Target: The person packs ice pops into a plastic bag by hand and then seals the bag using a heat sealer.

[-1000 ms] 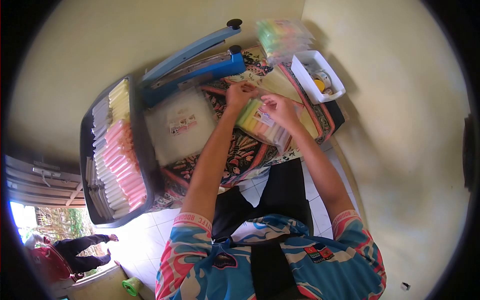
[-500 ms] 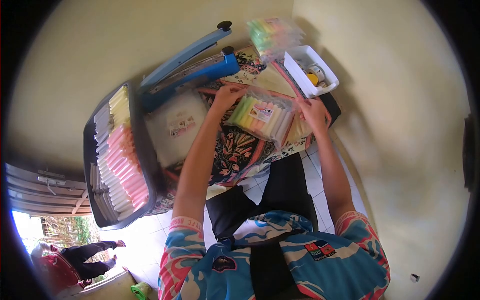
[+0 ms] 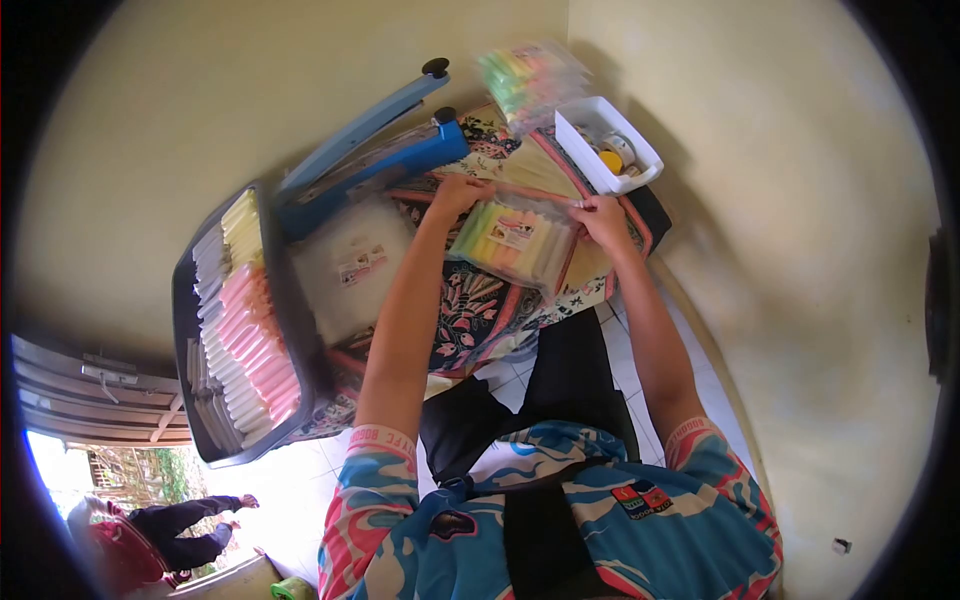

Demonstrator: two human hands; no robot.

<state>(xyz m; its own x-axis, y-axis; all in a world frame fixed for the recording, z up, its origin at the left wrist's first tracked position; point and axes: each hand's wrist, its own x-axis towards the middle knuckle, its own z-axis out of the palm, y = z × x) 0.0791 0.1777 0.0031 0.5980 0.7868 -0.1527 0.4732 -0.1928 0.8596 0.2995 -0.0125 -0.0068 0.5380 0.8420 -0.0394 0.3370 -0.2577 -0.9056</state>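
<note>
A clear plastic bag of coloured sticks (image 3: 512, 238), green, yellow, orange and white with a printed label, lies on the patterned cloth (image 3: 470, 320). My left hand (image 3: 460, 196) pinches its upper left corner. At the upper right corner my right hand (image 3: 603, 222) has its fingers closed on the plastic edge. Left of my left forearm rests a stack of flat clear bags (image 3: 345, 270) with printed labels. A blue impulse sealer (image 3: 400, 150) stands behind it, its long lever arm raised.
A black crate (image 3: 300, 340) of wrapped white, yellow and pink sticks stands at the left. Filled bags (image 3: 530, 80) are piled at the back, beside a white tray (image 3: 645, 178) with tape rolls. Another person (image 3: 165, 535) is at the lower left, near the doorway.
My hands have come slightly closer together, still holding the bag's upper corners. The whole view has shifted a little to the left.
</note>
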